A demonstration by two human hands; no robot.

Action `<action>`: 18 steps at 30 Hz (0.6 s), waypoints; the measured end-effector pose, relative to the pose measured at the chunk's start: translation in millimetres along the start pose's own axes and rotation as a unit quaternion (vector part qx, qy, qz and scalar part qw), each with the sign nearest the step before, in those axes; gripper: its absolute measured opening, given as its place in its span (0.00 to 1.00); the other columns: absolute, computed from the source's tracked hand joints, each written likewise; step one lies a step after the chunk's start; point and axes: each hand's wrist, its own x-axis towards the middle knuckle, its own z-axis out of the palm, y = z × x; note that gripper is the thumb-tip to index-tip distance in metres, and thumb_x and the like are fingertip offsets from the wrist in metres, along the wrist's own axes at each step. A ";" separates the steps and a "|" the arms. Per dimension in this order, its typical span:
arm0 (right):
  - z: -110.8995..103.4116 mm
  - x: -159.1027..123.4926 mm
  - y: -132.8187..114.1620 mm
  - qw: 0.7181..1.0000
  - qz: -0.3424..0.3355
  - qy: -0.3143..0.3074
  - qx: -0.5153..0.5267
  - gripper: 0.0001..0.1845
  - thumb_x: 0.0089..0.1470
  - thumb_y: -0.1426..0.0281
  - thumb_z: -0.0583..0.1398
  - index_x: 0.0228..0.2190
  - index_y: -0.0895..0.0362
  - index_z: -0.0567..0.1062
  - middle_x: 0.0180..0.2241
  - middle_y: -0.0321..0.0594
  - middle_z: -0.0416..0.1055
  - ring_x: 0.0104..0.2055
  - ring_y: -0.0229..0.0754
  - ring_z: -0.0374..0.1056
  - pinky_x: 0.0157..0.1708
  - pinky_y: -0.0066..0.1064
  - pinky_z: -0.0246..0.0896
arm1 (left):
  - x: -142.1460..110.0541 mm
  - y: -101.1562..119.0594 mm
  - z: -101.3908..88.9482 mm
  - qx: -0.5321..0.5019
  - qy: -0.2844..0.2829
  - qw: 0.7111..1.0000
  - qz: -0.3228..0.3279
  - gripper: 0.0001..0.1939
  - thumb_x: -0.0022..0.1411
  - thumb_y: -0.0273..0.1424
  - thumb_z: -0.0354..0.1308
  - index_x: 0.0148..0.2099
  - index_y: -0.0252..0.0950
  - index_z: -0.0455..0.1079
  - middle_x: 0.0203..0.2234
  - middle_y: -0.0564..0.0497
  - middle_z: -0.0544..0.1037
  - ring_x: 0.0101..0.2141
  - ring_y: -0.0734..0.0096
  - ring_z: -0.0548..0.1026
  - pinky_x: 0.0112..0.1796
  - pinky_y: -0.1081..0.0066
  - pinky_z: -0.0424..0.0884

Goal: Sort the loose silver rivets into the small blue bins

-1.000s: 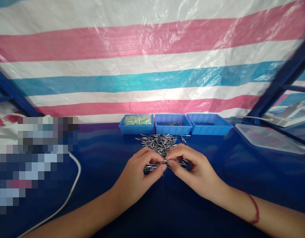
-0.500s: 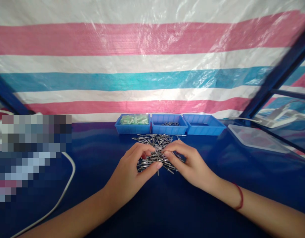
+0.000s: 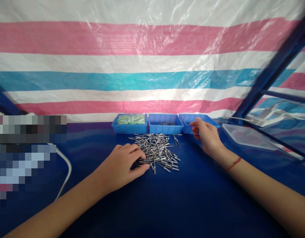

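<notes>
1. Silvery metal pins lie in a loose heap just in front of the middle bin.
2. Front-left of that bin, the left hand touches the heap, thumb and forefinger parted; whether it pinches a pin, I cannot tell.
3. Right of it, the right hand's curled fingers overlap the right bin; any grasp is hidden.
4. Careless sweeping could scatter pins, since they lie crossed and unconfined.
5. Glossy dark-blue tabletop spreads before the middle bin; striped plastic sheeting hangs behind it.
</notes>
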 end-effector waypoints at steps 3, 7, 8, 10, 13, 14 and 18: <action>6.1 -10.7 4.5 0.999 -0.030 -0.041 -0.016 0.19 0.48 0.54 0.58 0.22 0.59 0.73 0.18 0.35 0.63 0.18 0.34 0.57 0.16 0.27 0.49 | -0.9 -0.1 -4.2 0.008 -0.027 1.000 0.010 0.11 0.61 0.39 0.53 0.41 0.39 0.70 0.37 0.51 0.73 0.38 0.64 0.70 0.40 0.65 0.59; 14.6 -29.8 11.6 0.969 -0.145 -0.148 -0.136 0.22 0.55 0.55 0.53 0.23 0.59 0.73 0.18 0.35 0.64 0.21 0.35 0.60 0.21 0.28 0.54 | -0.4 -1.9 -6.9 0.014 -0.032 0.999 0.026 0.08 0.62 0.36 0.53 0.39 0.39 0.70 0.36 0.53 0.73 0.37 0.67 0.70 0.39 0.67 0.58; 16.4 -35.1 12.3 0.954 -0.179 -0.172 -0.169 0.22 0.57 0.56 0.52 0.23 0.58 0.73 0.19 0.35 0.65 0.21 0.36 0.61 0.22 0.28 0.55 | -0.1 -2.4 -6.9 0.012 -0.033 0.999 0.030 0.08 0.62 0.36 0.53 0.38 0.39 0.70 0.35 0.53 0.73 0.37 0.68 0.70 0.38 0.68 0.58; 19.1 -45.3 11.8 0.918 -0.251 -0.213 -0.221 0.21 0.59 0.58 0.51 0.23 0.58 0.72 0.20 0.36 0.66 0.23 0.37 0.62 0.24 0.29 0.55 | 0.7 -2.9 -6.3 0.007 -0.035 0.999 0.040 0.08 0.63 0.35 0.52 0.37 0.39 0.70 0.35 0.53 0.73 0.36 0.69 0.70 0.38 0.68 0.58; 21.0 -57.2 7.8 0.866 -0.342 -0.264 -0.253 0.20 0.60 0.62 0.51 0.21 0.57 0.70 0.21 0.37 0.67 0.24 0.37 0.62 0.26 0.29 0.55 | 1.2 -1.7 -5.1 0.006 -0.036 0.998 0.055 0.08 0.65 0.34 0.51 0.37 0.39 0.71 0.34 0.54 0.74 0.36 0.70 0.70 0.38 0.69 0.57; 21.2 -60.0 6.3 0.851 -0.362 -0.280 -0.257 0.20 0.60 0.63 0.51 0.20 0.57 0.69 0.21 0.37 0.67 0.24 0.36 0.61 0.27 0.29 0.55 | 1.0 -1.0 -4.8 0.008 -0.038 0.998 0.058 0.08 0.65 0.34 0.51 0.38 0.38 0.71 0.34 0.54 0.74 0.36 0.70 0.71 0.37 0.69 0.57; 21.5 -65.8 2.4 0.812 -0.406 -0.325 -0.263 0.18 0.61 0.67 0.51 0.20 0.57 0.67 0.20 0.35 0.64 0.23 0.35 0.60 0.26 0.28 0.54 | 0.0 2.0 -3.1 0.016 -0.041 0.997 0.062 0.08 0.63 0.37 0.54 0.40 0.40 0.71 0.36 0.53 0.74 0.37 0.69 0.71 0.37 0.69 0.57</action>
